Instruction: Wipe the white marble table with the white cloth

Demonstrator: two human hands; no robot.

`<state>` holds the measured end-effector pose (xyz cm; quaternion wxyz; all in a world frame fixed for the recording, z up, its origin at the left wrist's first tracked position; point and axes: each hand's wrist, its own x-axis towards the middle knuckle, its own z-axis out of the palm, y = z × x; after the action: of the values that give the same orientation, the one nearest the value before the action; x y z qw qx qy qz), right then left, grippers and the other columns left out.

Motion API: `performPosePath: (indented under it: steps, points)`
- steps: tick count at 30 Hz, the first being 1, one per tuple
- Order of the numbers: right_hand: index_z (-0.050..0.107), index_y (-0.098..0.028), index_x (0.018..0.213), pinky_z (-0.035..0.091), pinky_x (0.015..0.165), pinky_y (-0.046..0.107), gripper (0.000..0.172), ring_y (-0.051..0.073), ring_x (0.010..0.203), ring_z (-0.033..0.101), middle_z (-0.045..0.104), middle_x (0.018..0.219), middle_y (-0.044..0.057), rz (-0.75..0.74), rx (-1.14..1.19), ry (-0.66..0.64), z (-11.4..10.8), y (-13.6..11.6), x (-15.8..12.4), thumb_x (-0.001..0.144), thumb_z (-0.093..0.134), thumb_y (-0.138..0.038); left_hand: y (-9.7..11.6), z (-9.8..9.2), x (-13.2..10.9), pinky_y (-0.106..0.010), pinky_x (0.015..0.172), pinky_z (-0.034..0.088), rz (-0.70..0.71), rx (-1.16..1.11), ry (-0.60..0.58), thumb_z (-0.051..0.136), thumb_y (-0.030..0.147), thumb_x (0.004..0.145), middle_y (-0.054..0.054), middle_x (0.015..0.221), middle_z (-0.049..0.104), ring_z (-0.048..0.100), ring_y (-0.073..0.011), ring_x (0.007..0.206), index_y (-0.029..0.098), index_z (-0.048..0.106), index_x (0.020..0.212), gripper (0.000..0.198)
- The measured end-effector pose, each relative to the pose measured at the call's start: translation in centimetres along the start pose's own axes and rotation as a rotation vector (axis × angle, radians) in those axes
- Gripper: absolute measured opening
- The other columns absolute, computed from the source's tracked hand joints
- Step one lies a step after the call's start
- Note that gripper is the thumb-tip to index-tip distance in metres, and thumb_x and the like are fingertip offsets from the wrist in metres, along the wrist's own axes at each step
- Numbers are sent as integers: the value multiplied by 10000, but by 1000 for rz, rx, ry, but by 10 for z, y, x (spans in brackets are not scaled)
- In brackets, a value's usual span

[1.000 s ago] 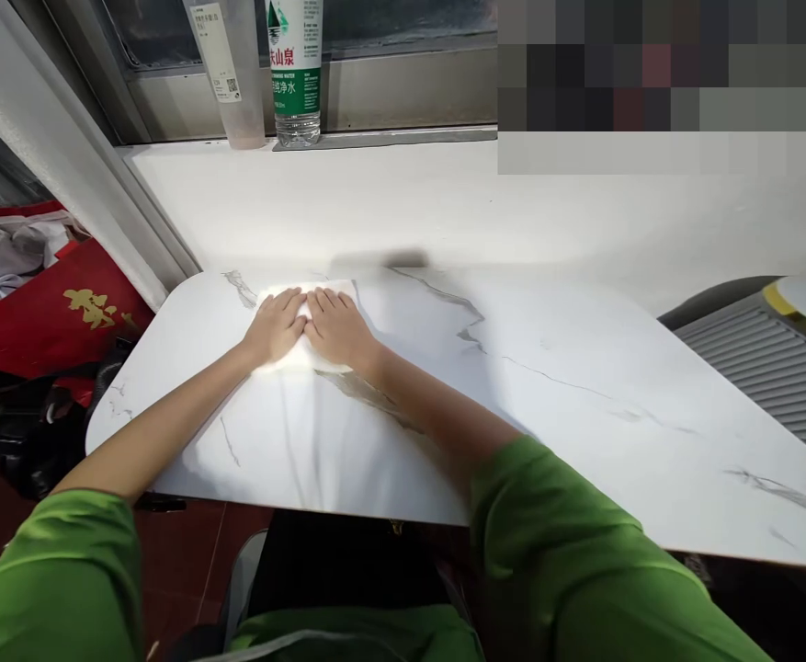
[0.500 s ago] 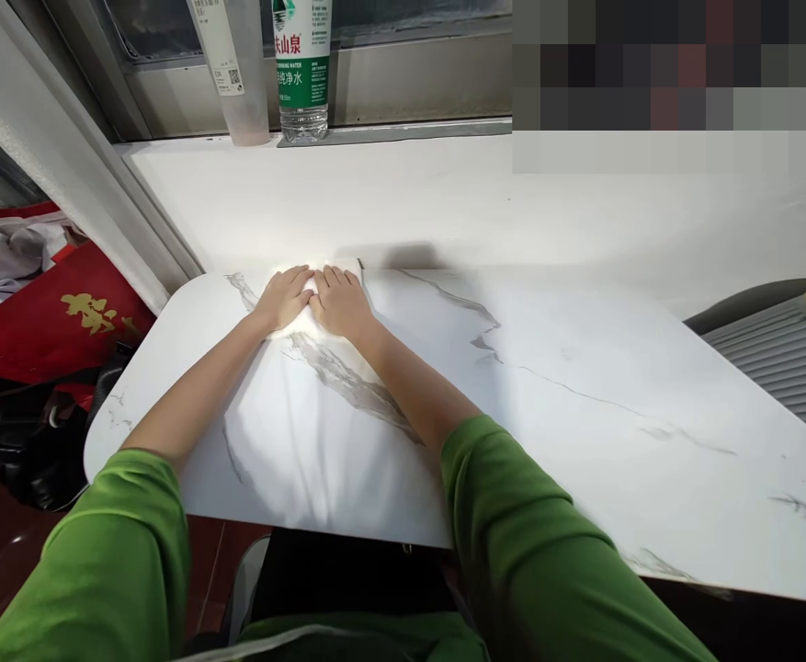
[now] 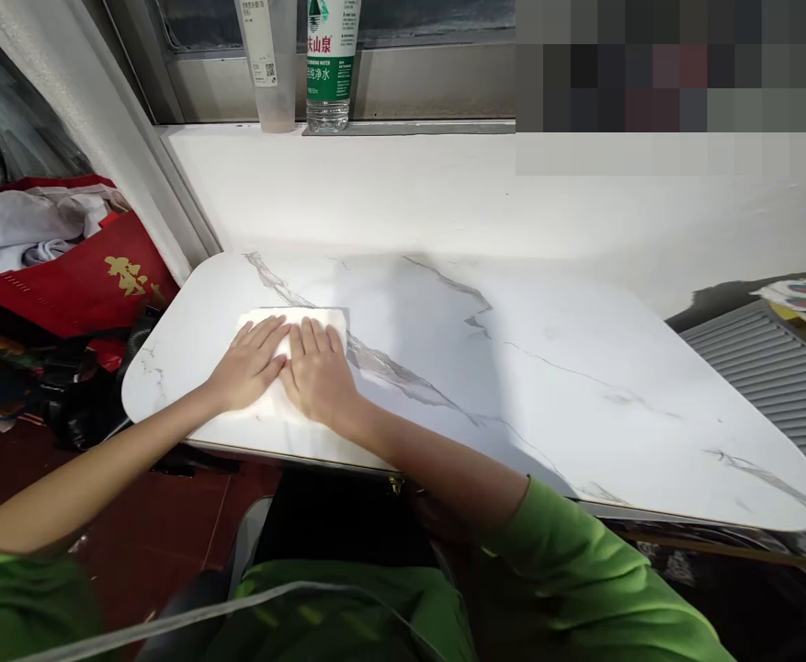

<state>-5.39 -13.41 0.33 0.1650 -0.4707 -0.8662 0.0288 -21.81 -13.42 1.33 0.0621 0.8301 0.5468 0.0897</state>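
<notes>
A white cloth (image 3: 271, 395) lies flat on the left part of the white marble-patterned table (image 3: 574, 336), directly beneath both hands. The left hand (image 3: 245, 368) rests palm down on its left part, and the right hand (image 3: 320, 372) rests palm down on its right part. Both are flattened with fingers extended toward the far side, pressing on the cloth rather than grasping it; the thumbs nearly meet. A strip of cloth shows beyond the fingertips, with more visible between the hands on the near side.
</notes>
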Motion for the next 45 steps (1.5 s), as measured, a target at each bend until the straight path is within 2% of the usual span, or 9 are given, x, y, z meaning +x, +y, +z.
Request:
performPosePath:
  steps: [6,9,12,16,23,30,38,41,45]
  points:
    - [374,81,1475,192,1218,544,631,379,1474,295,362,1538,300,-95,61,-38,0,-47,-12,998,371,-331,-11,-9,-61,-504,1243,167,-63,7,44,244,383,1011,-97,1606,345,274,-241,1501,193,346,1501,535]
    - [367,77,1478,189,1218,549,630,373,1473,300,350,1544,297,-110,91,-72,1,-59,-3,993,385,-325,-23,-13,-71,-509,1238,181,-86,-1,53,263,396,1007,-88,1599,360,295,-245,1492,215,355,1495,528]
    - [352,83,1485,160,1228,532,625,370,1482,278,324,1560,294,-118,122,-107,3,-63,16,997,369,-307,-39,-18,-65,-511,1237,174,-107,-14,43,278,413,997,-93,1588,377,307,-242,1485,207,367,1481,533]
    - [333,87,1493,146,1226,525,620,367,1491,254,299,1575,291,-84,123,-132,13,-58,58,1001,333,-290,-72,-24,-32,-497,1236,176,-126,-18,33,296,400,966,-108,1576,393,304,-244,1483,172,386,1464,555]
    - [359,93,1472,162,1203,555,622,370,1476,280,333,1561,290,20,98,-54,40,-28,145,979,320,-284,-128,-29,62,-447,1232,201,-114,-65,24,337,371,918,-75,1559,423,339,-245,1458,196,435,1439,559]
    - [350,88,1473,160,1198,562,609,353,1472,288,343,1561,281,62,56,-18,57,4,203,984,283,-270,-161,-29,131,-406,1218,238,-114,-89,21,385,343,879,-75,1544,444,365,-279,1435,163,463,1435,589]
    - [393,73,1458,179,1193,542,599,365,1459,313,371,1547,279,61,64,39,64,9,210,981,306,-280,-165,-26,136,-391,1220,230,-98,-63,45,362,355,906,-68,1549,439,362,-250,1439,174,473,1425,561]
    - [385,80,1460,173,1203,509,602,355,1464,304,361,1555,274,46,47,9,55,9,193,985,289,-278,-150,-24,124,-390,1219,230,-113,-35,52,331,307,918,-68,1552,434,360,-228,1441,177,464,1428,543]
    - [398,64,1456,198,1195,516,578,346,1460,320,375,1549,270,-8,31,16,41,13,152,986,306,-259,-110,-17,99,-437,1223,212,-138,4,66,320,277,926,-95,1563,414,336,-240,1459,156,451,1438,542]
